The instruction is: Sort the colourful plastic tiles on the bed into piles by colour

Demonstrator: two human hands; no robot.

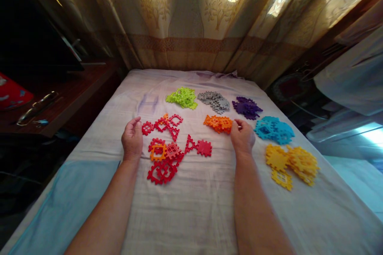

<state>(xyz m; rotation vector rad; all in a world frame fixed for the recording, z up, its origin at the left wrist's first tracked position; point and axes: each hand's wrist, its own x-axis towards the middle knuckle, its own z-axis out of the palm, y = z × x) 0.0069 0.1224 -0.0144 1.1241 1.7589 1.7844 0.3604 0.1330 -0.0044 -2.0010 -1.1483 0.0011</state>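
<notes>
Curtained bed [191, 207] scene: right hand [242, 137] has its fingers pinching the orange tiles [218, 123] pile's edge; left hand [132, 139], loosely curled and empty, beside the red tiles [164, 147]. Light, stiff plastic (probably snaggy), so grab by the toothed rims.

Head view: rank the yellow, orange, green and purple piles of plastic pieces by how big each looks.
1. Yellow pile, clearly the widest spread, though it lies nearer the camera.
2. Green pile and purple pile look about alike; both lie farther back, so I will not rank them.
3. Orange pile, smallest, at the right hand.
</notes>
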